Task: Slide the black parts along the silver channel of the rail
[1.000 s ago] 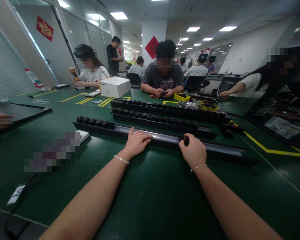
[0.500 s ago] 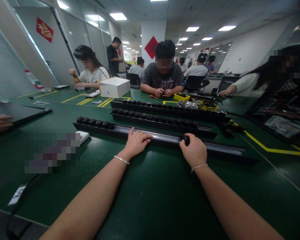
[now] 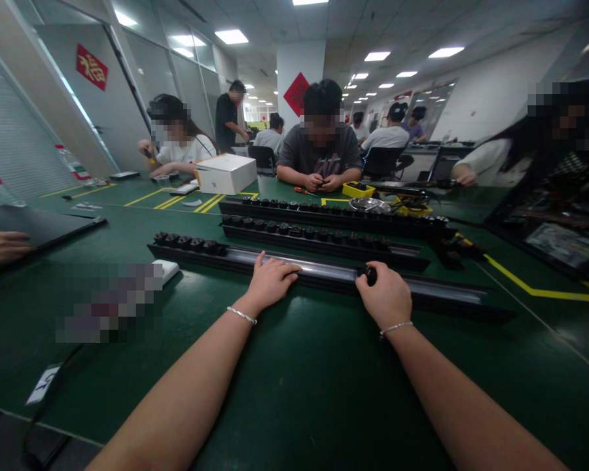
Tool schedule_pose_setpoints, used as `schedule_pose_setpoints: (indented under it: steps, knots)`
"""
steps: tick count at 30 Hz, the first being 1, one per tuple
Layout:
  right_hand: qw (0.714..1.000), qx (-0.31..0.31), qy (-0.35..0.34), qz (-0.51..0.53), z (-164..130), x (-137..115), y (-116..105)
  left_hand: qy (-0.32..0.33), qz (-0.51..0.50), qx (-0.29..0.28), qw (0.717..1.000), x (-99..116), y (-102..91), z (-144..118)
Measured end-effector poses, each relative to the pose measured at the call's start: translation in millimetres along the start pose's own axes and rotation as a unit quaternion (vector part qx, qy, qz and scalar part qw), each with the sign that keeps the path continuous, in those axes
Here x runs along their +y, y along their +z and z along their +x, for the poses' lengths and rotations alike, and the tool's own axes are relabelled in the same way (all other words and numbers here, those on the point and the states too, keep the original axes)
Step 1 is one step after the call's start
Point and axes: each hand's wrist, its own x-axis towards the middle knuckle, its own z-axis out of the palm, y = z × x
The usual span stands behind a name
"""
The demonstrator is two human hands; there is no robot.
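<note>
A long black rail [image 3: 436,293] with a shiny inner channel lies crosswise in front of me. Several small black socket-like modules [image 3: 189,242] sit in its left end. My left hand [image 3: 271,282] grips the rail near its middle, with the fingers across the channel. In my right hand [image 3: 387,294] a black module [image 3: 370,275] is pinched at the channel, right of the left hand; the fingers partly hide it. Whether it is seated in the channel I cannot make out.
Two more black rails [image 3: 302,233] with rows of modules lie behind. Further off are a white box [image 3: 228,173], yellow trays [image 3: 358,190] and a screwdriver [image 3: 304,191]. At left are a blurred-out object with a white end [image 3: 165,269] and a person's hand [image 3: 2,245]. Co-workers sit around the table.
The view has shifted slightly, moving the table things a little right in the picture. Both my hands keep their places on the rail. At right, a co-worker's hand has moved.
</note>
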Motion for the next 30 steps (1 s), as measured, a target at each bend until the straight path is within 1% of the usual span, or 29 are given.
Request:
schedule_pose_setpoints:
  steps: [12, 25, 30]
  knots:
    - [0.999, -0.027, 0.032, -0.010, 0.6, -0.3, -4.2, -0.003, 0.001, 0.002, 1.000, 0.2, 0.6, -0.2]
    - [0.999, -0.010, 0.023, -0.021, 1.4, 5.7, -3.9, -0.002, 0.000, 0.005, 1.000, -0.4, 1.0, 0.0]
    - [0.999, 0.000, 0.029, -0.020, 1.7, 7.8, -3.8, -0.001, 0.004, 0.004, 1.000, -0.4, 0.7, 0.1]
